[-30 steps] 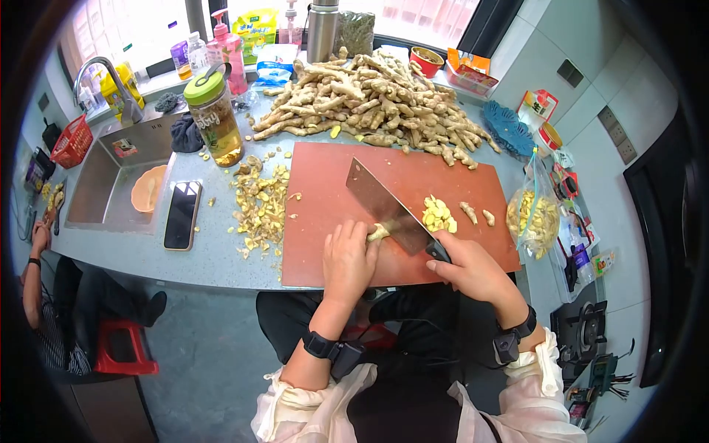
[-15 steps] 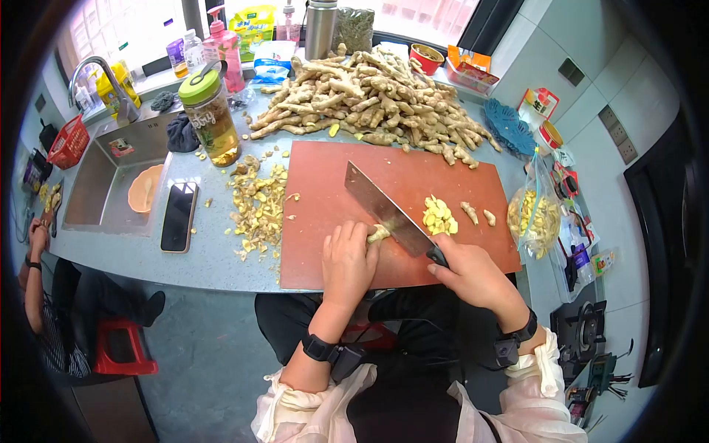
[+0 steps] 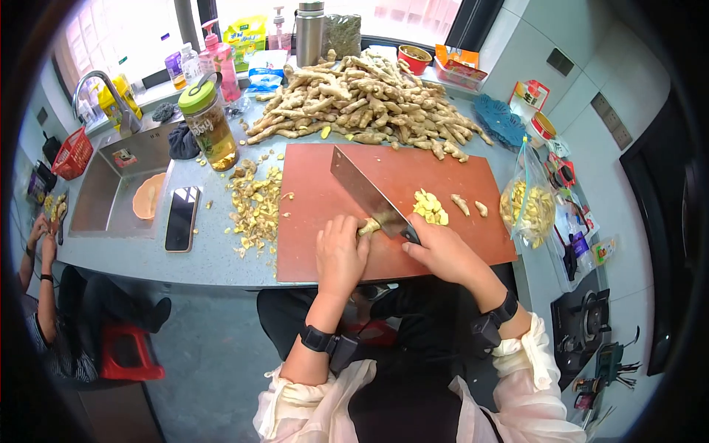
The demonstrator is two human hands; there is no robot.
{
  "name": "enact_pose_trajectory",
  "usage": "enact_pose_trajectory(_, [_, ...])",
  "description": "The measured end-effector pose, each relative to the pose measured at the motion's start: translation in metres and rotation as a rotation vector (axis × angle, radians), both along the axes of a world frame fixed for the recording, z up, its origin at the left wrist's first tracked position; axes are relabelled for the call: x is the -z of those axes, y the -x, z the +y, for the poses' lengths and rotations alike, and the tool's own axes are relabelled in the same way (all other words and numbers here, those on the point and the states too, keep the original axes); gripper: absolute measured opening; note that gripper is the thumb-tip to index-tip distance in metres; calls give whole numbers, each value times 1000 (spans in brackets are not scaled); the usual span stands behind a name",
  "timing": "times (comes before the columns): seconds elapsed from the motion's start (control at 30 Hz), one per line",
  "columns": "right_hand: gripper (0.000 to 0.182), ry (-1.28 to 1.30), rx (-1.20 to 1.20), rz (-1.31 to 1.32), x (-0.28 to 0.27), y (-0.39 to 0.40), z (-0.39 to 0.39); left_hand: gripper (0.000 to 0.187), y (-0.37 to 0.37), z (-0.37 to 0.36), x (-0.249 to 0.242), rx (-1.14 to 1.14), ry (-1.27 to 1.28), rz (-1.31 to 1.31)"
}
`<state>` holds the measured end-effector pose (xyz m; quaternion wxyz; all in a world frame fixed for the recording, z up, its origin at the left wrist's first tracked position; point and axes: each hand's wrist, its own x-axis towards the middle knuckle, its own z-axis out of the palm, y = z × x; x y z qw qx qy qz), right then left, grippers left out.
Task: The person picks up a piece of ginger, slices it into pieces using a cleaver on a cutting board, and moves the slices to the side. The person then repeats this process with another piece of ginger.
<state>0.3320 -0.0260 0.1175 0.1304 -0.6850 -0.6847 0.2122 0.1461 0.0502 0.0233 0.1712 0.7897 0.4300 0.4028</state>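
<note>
My left hand (image 3: 343,252) is closed on a small piece of ginger (image 3: 368,227), pressing it down on the reddish-brown cutting board (image 3: 317,177). In my right hand (image 3: 447,251) is a cleaver (image 3: 369,190), gripped by its black handle. The wide blade slants up to the left, its edge at the right end of the ginger piece. A little pile of yellow ginger slices (image 3: 430,207) lies to the right of the blade. Two ginger bits (image 3: 459,204) are farther right on the board. Ginger peelings (image 3: 253,203) are heaped just left of the board.
Behind the board rises a big heap of ginger roots (image 3: 377,100). A zip bag of slices (image 3: 528,207) stands on the right. To the left are a phone (image 3: 182,219), a green-lidded bottle (image 3: 210,129) and a sink (image 3: 103,199). Another person's hands (image 3: 44,236) work at far left.
The view has shifted a little. My right hand and the cleaver have moved slightly left, toward my left hand. The other person's second arm has come into view.
</note>
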Motion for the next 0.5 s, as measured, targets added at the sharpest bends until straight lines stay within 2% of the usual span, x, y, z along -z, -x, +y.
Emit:
enact_pose_trajectory(0.13, [30,83,-16,6,-18,-5,-12,16,0,0,0,-1,18,6])
enact_pose_trajectory(0.27, [29,104,20,-18,-13,-3,-16,17,-1,0,0,3,10,0])
enact_pose_trajectory(0.5, [26,-34,78,86,16,14,14,16,0,0,2,42,8,-29])
